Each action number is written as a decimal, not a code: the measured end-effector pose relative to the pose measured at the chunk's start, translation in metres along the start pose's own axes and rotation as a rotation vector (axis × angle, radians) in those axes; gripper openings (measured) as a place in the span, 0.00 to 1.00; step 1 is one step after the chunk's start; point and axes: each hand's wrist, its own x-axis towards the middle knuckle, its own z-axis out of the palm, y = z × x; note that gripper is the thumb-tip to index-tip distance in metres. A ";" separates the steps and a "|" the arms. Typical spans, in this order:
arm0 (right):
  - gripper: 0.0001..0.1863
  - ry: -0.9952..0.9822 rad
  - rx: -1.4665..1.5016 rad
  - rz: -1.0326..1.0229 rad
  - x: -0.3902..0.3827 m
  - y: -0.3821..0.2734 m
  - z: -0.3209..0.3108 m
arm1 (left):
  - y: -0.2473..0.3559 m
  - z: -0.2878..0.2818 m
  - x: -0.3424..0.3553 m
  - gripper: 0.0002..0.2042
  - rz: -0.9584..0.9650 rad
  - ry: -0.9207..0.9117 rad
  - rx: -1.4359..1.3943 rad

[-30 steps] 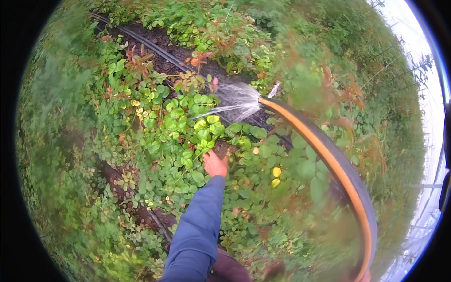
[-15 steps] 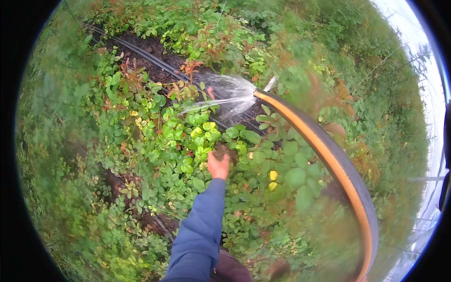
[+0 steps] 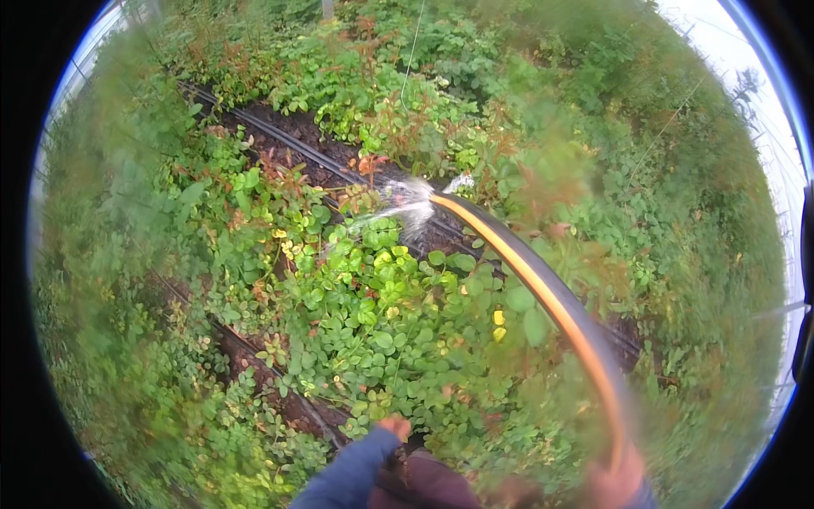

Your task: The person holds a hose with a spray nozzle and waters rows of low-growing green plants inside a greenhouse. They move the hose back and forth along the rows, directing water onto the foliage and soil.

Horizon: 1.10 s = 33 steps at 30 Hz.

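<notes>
My right hand (image 3: pixel 616 479), at the lower right edge, is wrapped round a black hose with an orange stripe (image 3: pixel 543 284). The hose arcs up and to the left, and water (image 3: pixel 413 208) fans out of its end over the low leafy plants (image 3: pixel 373 293). At the bottom middle, close to my body, is my left hand (image 3: pixel 394 427), small and blurred at the end of a blue sleeve (image 3: pixel 352 467). Its fingers are mostly hidden, so I cannot tell whether they hold anything.
Thin black pipes (image 3: pixel 292 142) run along dark soil at the upper left. Another dark pipe (image 3: pixel 314 416) crosses the soil at the lower left. Dense foliage surrounds me, and a thin string (image 3: pixel 413 55) hangs at the top. Pale sheeting (image 3: pixel 708 34) stands at the upper right.
My left hand has drawn back from a brown clump among the leaves toward my body. The hose end appears further left and lower, and my right hand has come into view.
</notes>
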 end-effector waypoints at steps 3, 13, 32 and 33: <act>0.14 -0.030 -0.145 0.051 -0.010 -0.003 0.005 | -0.060 0.037 -0.094 0.18 0.082 -0.201 0.008; 0.08 -0.022 -0.079 -0.453 -0.092 -0.008 0.019 | -0.157 0.111 -0.126 0.16 0.519 0.113 0.366; 0.09 0.138 0.144 -0.277 -0.236 0.172 -0.193 | -0.097 0.137 -0.383 0.12 0.798 0.472 0.532; 0.09 0.110 0.209 -0.301 -0.225 0.184 -0.202 | -0.094 0.144 -0.387 0.12 0.772 0.498 0.550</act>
